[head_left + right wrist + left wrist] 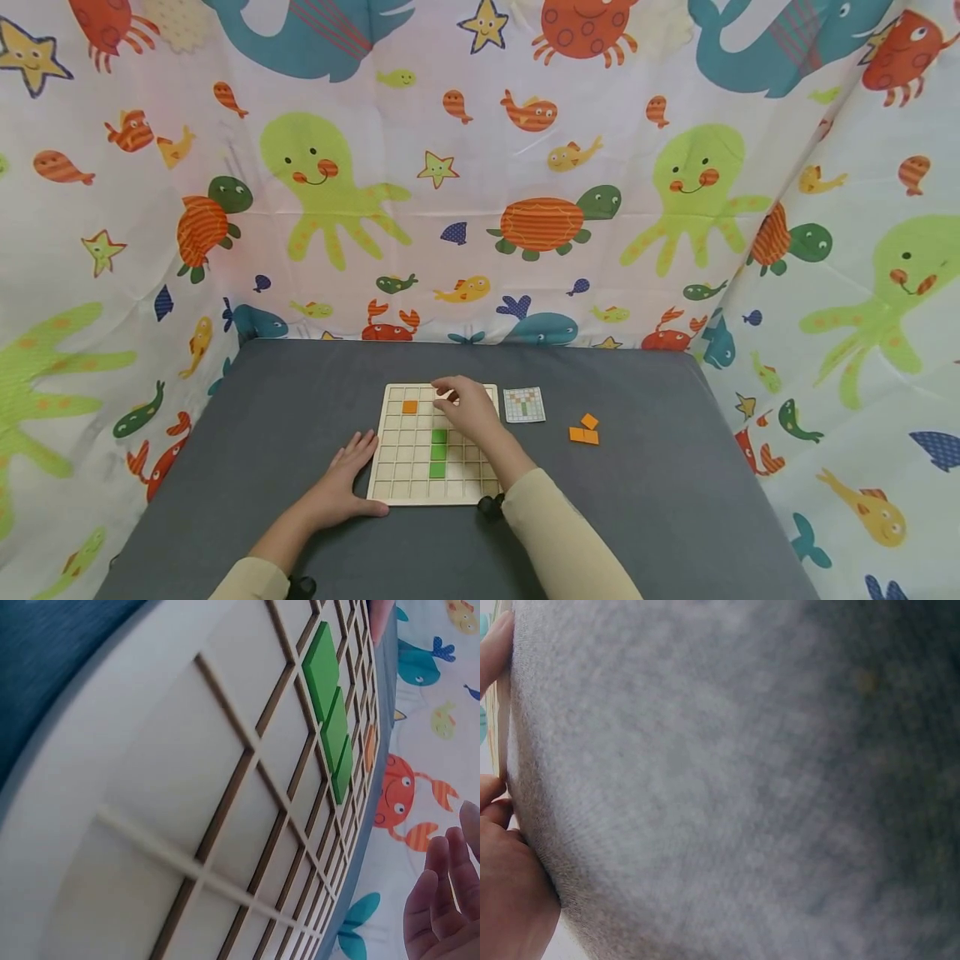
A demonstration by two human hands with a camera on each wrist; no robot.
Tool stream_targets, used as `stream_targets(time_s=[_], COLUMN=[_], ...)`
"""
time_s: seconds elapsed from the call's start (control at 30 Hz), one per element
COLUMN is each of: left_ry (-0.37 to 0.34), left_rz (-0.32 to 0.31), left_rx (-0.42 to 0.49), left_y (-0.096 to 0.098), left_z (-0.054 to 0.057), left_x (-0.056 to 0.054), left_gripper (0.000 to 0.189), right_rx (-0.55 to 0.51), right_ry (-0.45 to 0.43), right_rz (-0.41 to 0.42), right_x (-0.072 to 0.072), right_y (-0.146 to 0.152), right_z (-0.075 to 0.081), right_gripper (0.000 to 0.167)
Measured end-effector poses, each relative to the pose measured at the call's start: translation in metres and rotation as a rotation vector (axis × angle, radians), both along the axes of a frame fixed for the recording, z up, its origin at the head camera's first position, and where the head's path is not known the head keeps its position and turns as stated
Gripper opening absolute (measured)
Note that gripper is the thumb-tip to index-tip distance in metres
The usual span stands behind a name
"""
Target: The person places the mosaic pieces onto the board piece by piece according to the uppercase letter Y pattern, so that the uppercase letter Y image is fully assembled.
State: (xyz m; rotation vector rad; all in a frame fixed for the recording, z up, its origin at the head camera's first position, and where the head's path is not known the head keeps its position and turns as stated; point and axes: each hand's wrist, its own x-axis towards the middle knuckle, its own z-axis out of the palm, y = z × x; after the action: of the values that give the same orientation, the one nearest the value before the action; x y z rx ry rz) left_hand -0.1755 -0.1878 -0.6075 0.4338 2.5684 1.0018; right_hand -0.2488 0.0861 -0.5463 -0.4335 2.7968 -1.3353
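Note:
A pale wooden grid board (401,492) lies on the table with three green tiles (438,453) in one column and a single orange tile (410,407) near its upper left. My left hand (341,483) rests at the board's left side, fingers spread along that edge and thumb by the front corner. Over the upper middle of the board is my right hand (471,410), its thumb and index finger apart with no tile showing between them. In the right wrist view the fingers (442,900) are loosely bent beyond the board.
A small printed pattern card (524,405) lies just right of the board. Farther right, three loose orange tiles (583,435) sit together on the grey cloth (660,500). A curtain with sea animals (450,225) stands behind the table and along its sides.

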Motion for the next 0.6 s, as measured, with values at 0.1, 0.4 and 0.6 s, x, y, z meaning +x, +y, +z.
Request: stream_targets(time_s=[0.1,0.4,0.6], left_ry=[0.001,0.004,0.009], left_rz=[-0.001,-0.003,-0.007], left_rx=[0.000,-0.004,-0.010], left_y=[0.000,0.000,-0.001], left_z=[0.000,0.000,-0.003], left_x=[-0.001,0.000,-0.001], left_gripper=[0.127,0.127,0.128], right_rx=[-0.004,0.019,0.022], right_ry=[0.019,0.070,0.128], right_rz=[-0.013,-0.035,-0.044], right_x=[0.004,0.017,0.024], right_y=[0.007,0.026,0.040], right_z=[0.002,0.005,0.005], right_gripper=[0.033,0.031,0.030])
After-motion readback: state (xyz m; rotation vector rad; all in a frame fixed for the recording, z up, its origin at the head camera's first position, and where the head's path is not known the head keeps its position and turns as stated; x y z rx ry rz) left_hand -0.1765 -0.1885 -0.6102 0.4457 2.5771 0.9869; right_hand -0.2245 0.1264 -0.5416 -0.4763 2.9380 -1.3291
